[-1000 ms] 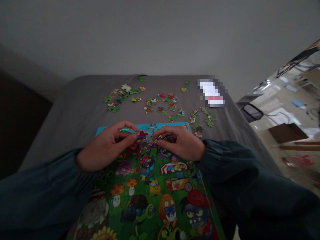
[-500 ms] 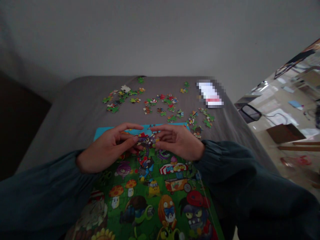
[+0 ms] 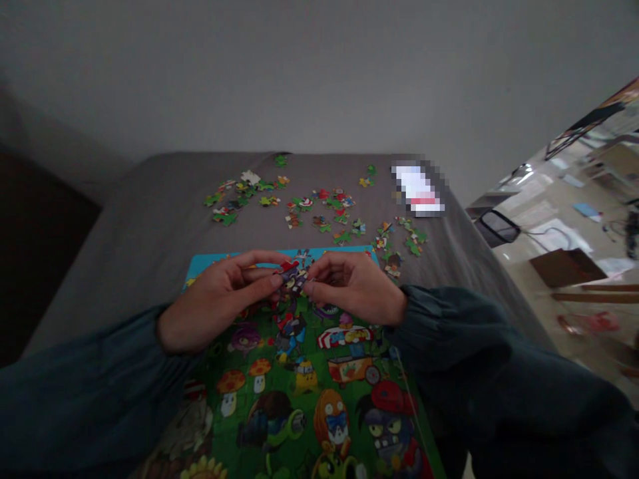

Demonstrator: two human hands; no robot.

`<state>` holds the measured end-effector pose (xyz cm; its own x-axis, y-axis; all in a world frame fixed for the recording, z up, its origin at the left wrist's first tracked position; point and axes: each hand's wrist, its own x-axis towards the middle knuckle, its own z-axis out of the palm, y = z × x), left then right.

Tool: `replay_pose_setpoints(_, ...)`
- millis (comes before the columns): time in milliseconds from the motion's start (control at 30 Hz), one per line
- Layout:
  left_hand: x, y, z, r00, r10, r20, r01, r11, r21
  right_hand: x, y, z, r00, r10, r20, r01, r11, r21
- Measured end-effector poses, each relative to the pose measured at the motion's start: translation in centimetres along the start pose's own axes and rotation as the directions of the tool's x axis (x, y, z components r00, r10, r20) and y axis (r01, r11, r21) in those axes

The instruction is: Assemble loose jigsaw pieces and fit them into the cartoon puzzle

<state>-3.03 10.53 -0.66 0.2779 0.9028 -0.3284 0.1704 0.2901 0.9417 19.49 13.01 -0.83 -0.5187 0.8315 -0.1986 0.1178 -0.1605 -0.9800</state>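
Between my two hands, above the upper part of a colourful cartoon picture board [image 3: 279,386], are puzzle pieces [image 3: 293,279] printed in purple and red. My left hand [image 3: 224,293] pinches them from the left between thumb and fingers. From the right, my right hand [image 3: 349,286] grips their other edge with thumb and fingertips. Whether the pieces are fully joined is too small to tell. The board shows mushrooms, a cart and zombie figures, with a light blue strip along its far edge. My hands and sleeves cover parts of its sides.
Loose puzzle pieces [image 3: 249,189] lie in scattered groups on the grey cloth surface [image 3: 164,213] beyond the board, with more pieces [image 3: 384,239] at its far right corner. A blurred-out phone-like object [image 3: 418,187] lies at the back right. A pale wall [image 3: 319,80] rises behind.
My hands have come closer together, and the purple and red pieces are now held nearer to each other, slightly to the right. The fingers of my right hand have closed in.
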Motion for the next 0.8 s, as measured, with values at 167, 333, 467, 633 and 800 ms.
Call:
replay_pose_setpoints(167,-0.1,0.5,0.4,1.000,0.001,-0.004,-0.001,0.999,-0.033,-0.2,-0.2,0.1,1.000,0.006,0.027,-0.006,1.000,-0.006)
replay_pose_setpoints(333,-0.1,0.6,0.6,1.000,0.008,-0.018,-0.008,1.000,0.014,-0.4,-0.1,0.4,0.999,0.000,0.046,0.000,1.000,-0.010)
replay_pose_setpoints(467,-0.2,0.8,0.9,0.997,0.027,-0.067,-0.023,0.998,0.062,-0.5,0.0,0.5,0.999,-0.030,0.043,0.033,0.998,-0.062)
replay_pose_setpoints(633,-0.5,1.2,1.1,0.993,0.062,-0.105,-0.048,0.990,0.131,-0.8,0.3,0.7,0.995,-0.096,0.009,0.096,0.980,-0.174)
replay_pose_setpoints(800,-0.6,1.2,1.1,0.991,0.097,-0.093,-0.073,0.971,0.229,-0.9,0.8,0.8,0.990,-0.137,0.030,0.140,0.971,-0.194)
